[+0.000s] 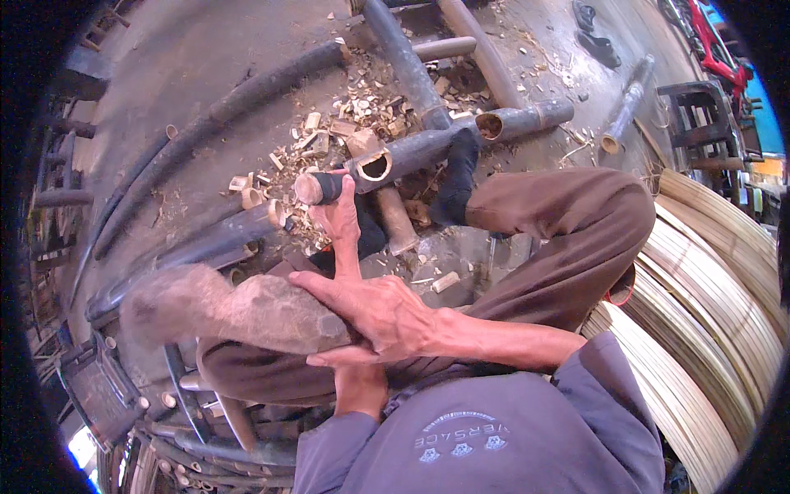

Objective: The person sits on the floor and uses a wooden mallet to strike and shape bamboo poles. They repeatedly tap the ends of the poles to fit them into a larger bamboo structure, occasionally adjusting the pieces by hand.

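Observation:
My right hand (pixel 383 317) is closed around a thick wooden mallet (pixel 271 313), whose blurred heavy end points left over my lap. Beyond it, my left hand (pixel 341 222) grips what looks like a chisel (pixel 309 188), with a round pale butt and a black band; its blade is hidden. That hand is beside the near end of a dark bamboo pole (pixel 420 152). An oval hole (pixel 375 167) with a pale rim is cut in the pole, and a second hole (pixel 490 125) opens farther along. My dark-covered foot (pixel 455 177) rests against the pole.
Wood chips (pixel 362 111) litter the floor around the pole. Other dark poles (pixel 403 62) lie beyond it, and a long curved one (pixel 214 123) sweeps left. A stack of pale split strips (pixel 699 305) stands at my right. A loose pole (pixel 629 103) lies far right.

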`<state>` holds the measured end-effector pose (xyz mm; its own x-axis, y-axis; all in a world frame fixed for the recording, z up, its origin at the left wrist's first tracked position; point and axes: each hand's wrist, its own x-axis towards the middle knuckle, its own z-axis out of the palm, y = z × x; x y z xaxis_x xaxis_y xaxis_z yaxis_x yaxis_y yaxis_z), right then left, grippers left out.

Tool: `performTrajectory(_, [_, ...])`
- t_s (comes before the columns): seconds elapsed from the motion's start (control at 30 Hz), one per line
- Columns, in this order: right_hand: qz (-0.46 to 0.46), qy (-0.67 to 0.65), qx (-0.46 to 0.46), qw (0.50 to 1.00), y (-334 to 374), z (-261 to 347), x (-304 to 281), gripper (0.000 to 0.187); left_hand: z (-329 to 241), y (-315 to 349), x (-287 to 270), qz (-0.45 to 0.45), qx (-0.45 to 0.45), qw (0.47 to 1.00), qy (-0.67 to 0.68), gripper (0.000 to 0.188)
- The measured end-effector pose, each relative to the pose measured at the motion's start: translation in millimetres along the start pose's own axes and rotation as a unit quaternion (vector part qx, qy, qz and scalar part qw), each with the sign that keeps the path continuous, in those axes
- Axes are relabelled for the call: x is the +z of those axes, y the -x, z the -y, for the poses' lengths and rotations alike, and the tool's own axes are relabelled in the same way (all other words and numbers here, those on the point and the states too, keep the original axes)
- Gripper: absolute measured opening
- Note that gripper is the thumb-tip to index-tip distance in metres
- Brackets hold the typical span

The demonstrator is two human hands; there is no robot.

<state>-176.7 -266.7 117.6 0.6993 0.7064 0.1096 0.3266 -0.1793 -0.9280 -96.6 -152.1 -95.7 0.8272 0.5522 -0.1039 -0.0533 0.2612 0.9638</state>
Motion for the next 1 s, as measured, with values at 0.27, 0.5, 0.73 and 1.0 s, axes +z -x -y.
performTrajectory(0.27, [-0.025,0.075,0.179,0.981,-15,-57,3,0.087,5,4,-10,0.008,-0.033,0.999,0.017,0.026])
performTrajectory(0.5, [-0.035,0.058,-0.007,0.998,-20,-32,8,0.081,5,1,-9,0.022,-0.048,0.998,0.022,0.028])
performTrajectory(0.73, [0.000,0.104,-0.031,0.994,-35,6,27,0.072,4,-6,-24,0.024,-0.063,0.997,0.036,0.030])
performTrajectory(1.0, [0.000,0.143,0.031,0.989,-50,-33,40,0.067,5,-7,-13,0.030,-0.092,0.992,0.081,0.029])
